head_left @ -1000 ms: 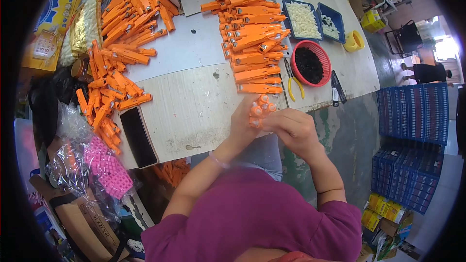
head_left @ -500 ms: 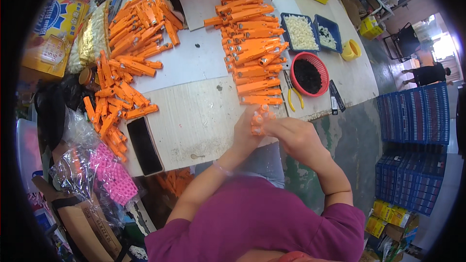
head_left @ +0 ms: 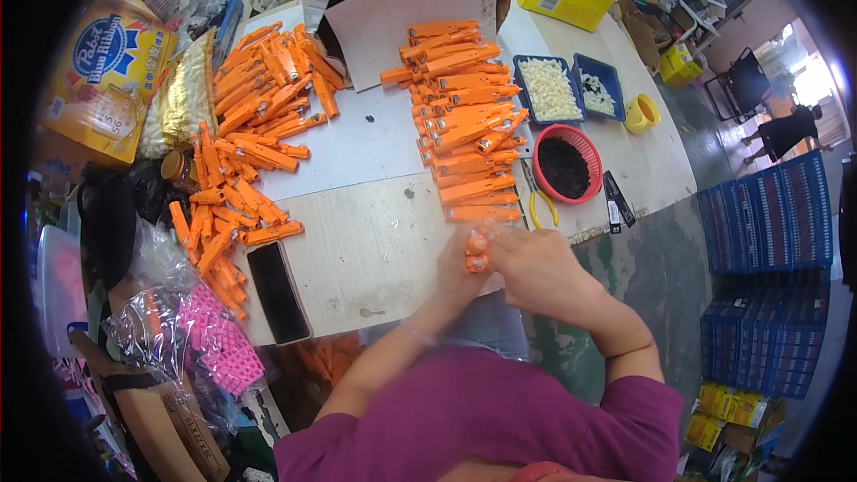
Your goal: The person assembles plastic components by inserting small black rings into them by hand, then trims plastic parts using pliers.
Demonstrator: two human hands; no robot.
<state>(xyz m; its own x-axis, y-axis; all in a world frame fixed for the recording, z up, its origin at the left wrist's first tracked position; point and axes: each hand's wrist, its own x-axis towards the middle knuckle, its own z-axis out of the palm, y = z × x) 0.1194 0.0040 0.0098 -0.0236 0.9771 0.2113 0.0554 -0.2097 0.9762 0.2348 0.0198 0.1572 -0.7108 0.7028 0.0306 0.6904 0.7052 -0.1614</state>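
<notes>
Near the table's front edge, my left hand [head_left: 457, 261] is closed around an orange plastic part [head_left: 478, 252], its end facing up. My right hand [head_left: 540, 270] presses against that part from the right with fingers bent. Whether anything small sits in the right fingers is hidden. Just beyond my hands, a stacked column of long orange plastic pieces [head_left: 473, 129] runs away from me. At the left lies a looser pile of similar orange pieces [head_left: 254, 138].
Right of the column are yellow-handled pliers [head_left: 543, 201], a red basket of small black parts [head_left: 564, 165], blue trays of white pieces [head_left: 549, 89] and a yellow cup [head_left: 642, 113]. A phone [head_left: 279, 293] lies front left. Blue crates [head_left: 768, 223] stand at right.
The whole view has shifted slightly, so the table appears lower. Both hands stay together at the orange part; the right hand's wrist has turned a little.
</notes>
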